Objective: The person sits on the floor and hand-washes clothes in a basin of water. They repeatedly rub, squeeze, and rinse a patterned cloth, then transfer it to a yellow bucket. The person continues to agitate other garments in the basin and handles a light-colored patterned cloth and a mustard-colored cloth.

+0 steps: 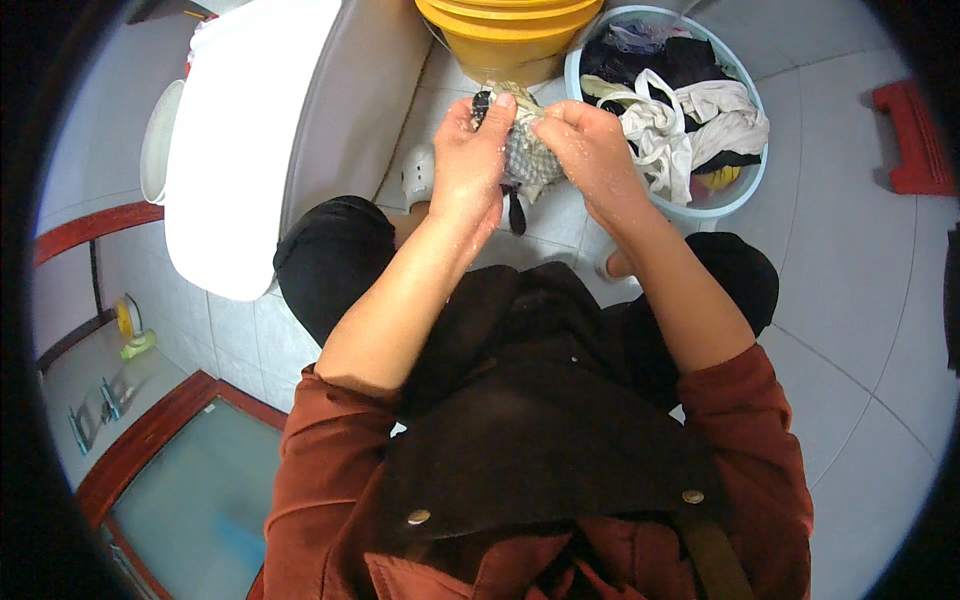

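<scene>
A wet, crumpled grey checked cloth (531, 154) with a pale yellowish edge hangs between my hands, above the tiled floor. My left hand (469, 161) grips its left side with the thumb on top. A dark piece pokes out by the left fingers, and a dark strip hangs below the cloth. My right hand (600, 146) pinches the cloth's upper right edge between thumb and fingers. Suds or drops dot both hands. Just right of my right hand stands a light blue basin (759, 169) heaped with black and white garments, among them a white strap.
Yellow stacked buckets (510, 45) stand beyond my hands. To the left is a large white smooth-topped fixture (232, 150) with a grey side. A red plastic object (911, 139) lies at far right. A red-framed glass door (195, 472) is at lower left. My knees flank the work.
</scene>
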Motion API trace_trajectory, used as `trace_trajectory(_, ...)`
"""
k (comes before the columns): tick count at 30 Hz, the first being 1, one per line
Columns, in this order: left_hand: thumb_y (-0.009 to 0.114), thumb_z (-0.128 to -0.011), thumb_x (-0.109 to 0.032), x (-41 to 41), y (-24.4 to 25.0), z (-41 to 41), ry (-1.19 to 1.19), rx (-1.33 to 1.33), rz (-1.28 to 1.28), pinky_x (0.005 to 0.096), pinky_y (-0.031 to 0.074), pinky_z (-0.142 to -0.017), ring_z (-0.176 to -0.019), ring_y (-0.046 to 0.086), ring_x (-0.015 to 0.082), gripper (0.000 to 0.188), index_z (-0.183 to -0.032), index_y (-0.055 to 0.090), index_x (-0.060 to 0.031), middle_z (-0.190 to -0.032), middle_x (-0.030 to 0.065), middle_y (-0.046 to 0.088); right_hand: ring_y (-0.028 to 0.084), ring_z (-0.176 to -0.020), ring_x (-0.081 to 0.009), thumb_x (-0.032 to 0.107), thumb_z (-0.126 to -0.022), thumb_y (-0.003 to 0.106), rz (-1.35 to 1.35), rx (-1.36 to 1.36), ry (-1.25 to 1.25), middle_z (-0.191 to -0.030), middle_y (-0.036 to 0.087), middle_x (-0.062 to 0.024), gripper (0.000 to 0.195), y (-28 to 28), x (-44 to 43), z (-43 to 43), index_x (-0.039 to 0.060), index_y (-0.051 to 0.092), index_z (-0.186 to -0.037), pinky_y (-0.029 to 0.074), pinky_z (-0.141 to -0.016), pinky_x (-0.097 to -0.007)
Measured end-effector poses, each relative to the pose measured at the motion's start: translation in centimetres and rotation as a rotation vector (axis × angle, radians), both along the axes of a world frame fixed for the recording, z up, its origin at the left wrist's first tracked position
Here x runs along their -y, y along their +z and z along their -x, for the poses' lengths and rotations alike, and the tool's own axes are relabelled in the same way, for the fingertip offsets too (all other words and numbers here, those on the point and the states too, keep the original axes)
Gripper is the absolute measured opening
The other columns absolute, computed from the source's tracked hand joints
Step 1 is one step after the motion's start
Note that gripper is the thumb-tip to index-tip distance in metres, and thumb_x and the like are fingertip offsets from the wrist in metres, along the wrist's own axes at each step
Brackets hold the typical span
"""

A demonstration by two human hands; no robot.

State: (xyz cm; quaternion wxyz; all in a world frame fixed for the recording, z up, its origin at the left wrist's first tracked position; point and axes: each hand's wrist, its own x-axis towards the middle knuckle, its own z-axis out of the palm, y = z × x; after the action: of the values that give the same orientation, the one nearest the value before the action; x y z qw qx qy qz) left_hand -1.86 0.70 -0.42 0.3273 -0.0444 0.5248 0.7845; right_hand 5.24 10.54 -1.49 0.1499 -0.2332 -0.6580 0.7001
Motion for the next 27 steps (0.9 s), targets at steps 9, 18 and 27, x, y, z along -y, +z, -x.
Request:
trace_trajectory(9, 0.054, -0.085, -0.012, 0.4, 0.7, 1.0, -0.021, 0.200, -0.141, 0.0295, 0.047, -0.065, -0.075, 0.057, 0.0161, 0.019, -0.097, 0.047, 0.0012, -0.086, 0.0090, 0.057, 0.051, -0.062, -0.0068, 0.006, -0.075, 0.056, 0.220, -0.142, 0.036, -0.070, 0.058, -0.0042, 0.013, -0.2, 0.6, 0.4, -0.0035, 0.057, -0.083, 0.041, -0.054, -0.0235)
trace_trajectory(18, 0.057, -0.083, -0.008, -0.2, 0.0, -0.3, -0.032, 0.029, -0.067, 0.0281, 0.046, -0.070, -0.080, 0.055, 0.0141, 0.022, -0.100, 0.045, 0.0006, -0.091, 0.0087, 0.056, 0.051, -0.052, -0.0274, 0.019, -0.083, 0.054, -0.460, -0.033, -0.130, -0.062, 0.055, -0.0185, 0.021, -0.9, 1.1, 0.9, -0.0003, 0.054, -0.076, 0.043, -0.052, -0.0327)
trace_trajectory(27, 0.055, -0.084, -0.013, 0.7, 0.7, -0.3, -0.130, 0.134, -0.083, 0.0310, 0.047, -0.074, -0.082, 0.057, 0.0168, 0.024, -0.102, 0.047, 0.0003, -0.093, 0.0088, 0.057, 0.051, -0.072, -0.0083, 0.029, -0.089, 0.047, 0.476, -0.099, -0.009, -0.084, 0.058, -0.0031, 0.034, 0.5, -0.4, 0.3, -0.0029, 0.057, -0.091, 0.042, -0.067, -0.0249)
